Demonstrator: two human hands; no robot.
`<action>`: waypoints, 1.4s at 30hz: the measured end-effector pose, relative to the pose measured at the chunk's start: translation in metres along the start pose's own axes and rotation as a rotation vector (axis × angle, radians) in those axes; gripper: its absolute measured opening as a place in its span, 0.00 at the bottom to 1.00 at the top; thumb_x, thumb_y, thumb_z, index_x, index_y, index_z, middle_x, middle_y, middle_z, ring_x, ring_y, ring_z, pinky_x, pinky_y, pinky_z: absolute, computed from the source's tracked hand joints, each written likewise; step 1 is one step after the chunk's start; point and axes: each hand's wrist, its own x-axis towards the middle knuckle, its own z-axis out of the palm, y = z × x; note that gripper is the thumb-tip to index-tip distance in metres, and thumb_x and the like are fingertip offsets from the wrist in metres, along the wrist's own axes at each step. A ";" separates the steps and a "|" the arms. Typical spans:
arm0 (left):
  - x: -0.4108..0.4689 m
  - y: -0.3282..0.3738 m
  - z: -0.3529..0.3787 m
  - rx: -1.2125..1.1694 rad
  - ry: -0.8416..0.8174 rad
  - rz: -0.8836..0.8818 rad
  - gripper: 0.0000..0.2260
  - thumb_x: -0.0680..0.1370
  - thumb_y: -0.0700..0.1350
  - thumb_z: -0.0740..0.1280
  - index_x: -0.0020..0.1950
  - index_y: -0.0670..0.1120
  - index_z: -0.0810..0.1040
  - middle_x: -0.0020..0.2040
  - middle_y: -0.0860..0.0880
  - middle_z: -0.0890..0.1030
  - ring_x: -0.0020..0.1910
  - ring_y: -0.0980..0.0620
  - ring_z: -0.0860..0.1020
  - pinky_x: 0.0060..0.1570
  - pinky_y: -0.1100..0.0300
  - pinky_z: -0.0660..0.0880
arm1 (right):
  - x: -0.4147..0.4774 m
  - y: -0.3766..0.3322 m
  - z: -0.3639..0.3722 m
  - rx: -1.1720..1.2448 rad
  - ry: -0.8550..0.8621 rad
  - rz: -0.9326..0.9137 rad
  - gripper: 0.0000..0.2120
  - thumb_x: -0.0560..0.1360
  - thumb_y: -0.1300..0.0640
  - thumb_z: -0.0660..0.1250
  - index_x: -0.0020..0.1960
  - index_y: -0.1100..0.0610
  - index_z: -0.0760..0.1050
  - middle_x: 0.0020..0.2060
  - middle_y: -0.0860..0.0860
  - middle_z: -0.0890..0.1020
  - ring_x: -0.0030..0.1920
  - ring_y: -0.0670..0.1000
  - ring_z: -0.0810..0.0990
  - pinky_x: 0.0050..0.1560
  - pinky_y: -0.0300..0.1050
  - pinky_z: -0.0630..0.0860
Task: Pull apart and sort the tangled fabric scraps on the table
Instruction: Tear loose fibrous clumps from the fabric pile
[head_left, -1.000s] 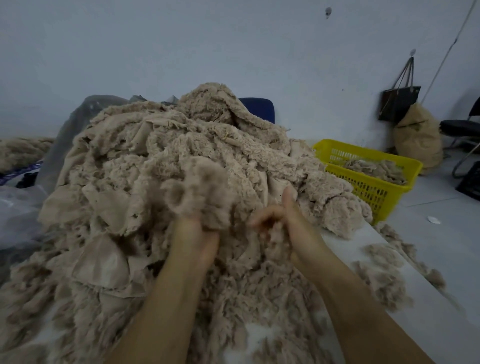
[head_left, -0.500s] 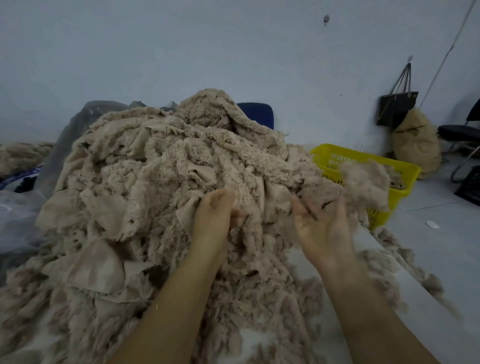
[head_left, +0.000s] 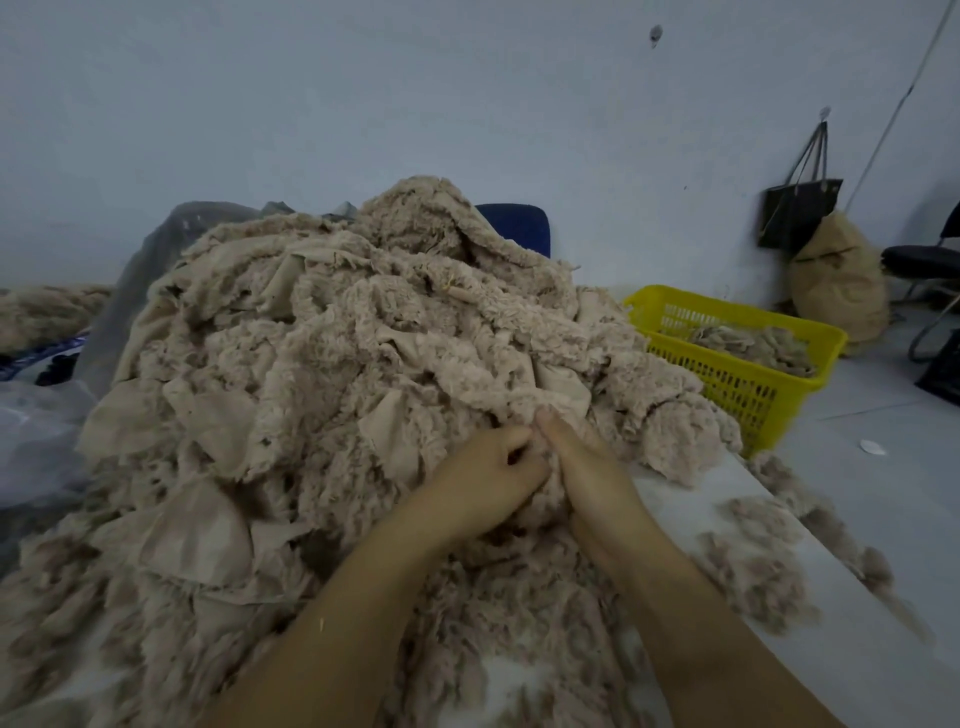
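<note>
Plain beige and tan fabric scraps (head_left: 332, 374). The lattice-walled basket (head_left: 732, 387) is bright yellow, the chair back (head_left: 522, 226) dark blue, the hanging bag (head_left: 800, 213) black, the table (head_left: 675, 501) white.

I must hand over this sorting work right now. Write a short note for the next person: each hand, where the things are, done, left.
Left hand: fingers curled, pinching fabric at the front of the pile of fabric scraps.
Right hand: beside it, fingers buried in the pile; grip unclear.
Yellow basket, right of the pile, holds some sorted scraps; loose tufts lie on the table.
Done: a small part. Left: nearly the whole pile.
</note>
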 end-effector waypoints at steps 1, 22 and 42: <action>0.000 -0.001 -0.002 -0.114 0.057 -0.051 0.12 0.80 0.50 0.63 0.39 0.47 0.73 0.33 0.54 0.75 0.30 0.62 0.72 0.33 0.64 0.67 | -0.001 0.001 0.000 -0.016 0.007 -0.027 0.16 0.80 0.45 0.65 0.52 0.60 0.78 0.35 0.55 0.82 0.38 0.55 0.81 0.44 0.50 0.77; 0.021 0.004 -0.071 -0.596 0.172 -0.200 0.17 0.81 0.59 0.61 0.50 0.47 0.80 0.43 0.52 0.84 0.28 0.59 0.73 0.26 0.66 0.68 | -0.006 -0.026 -0.010 0.224 -0.104 -0.057 0.21 0.83 0.54 0.59 0.34 0.53 0.80 0.34 0.54 0.78 0.30 0.51 0.75 0.37 0.46 0.74; 0.020 -0.027 -0.137 -1.579 0.489 -0.201 0.15 0.81 0.47 0.65 0.64 0.42 0.77 0.57 0.44 0.77 0.45 0.53 0.75 0.46 0.62 0.71 | 0.012 -0.017 -0.031 -0.155 0.387 0.034 0.17 0.77 0.54 0.57 0.42 0.64 0.79 0.30 0.57 0.76 0.33 0.56 0.73 0.37 0.48 0.69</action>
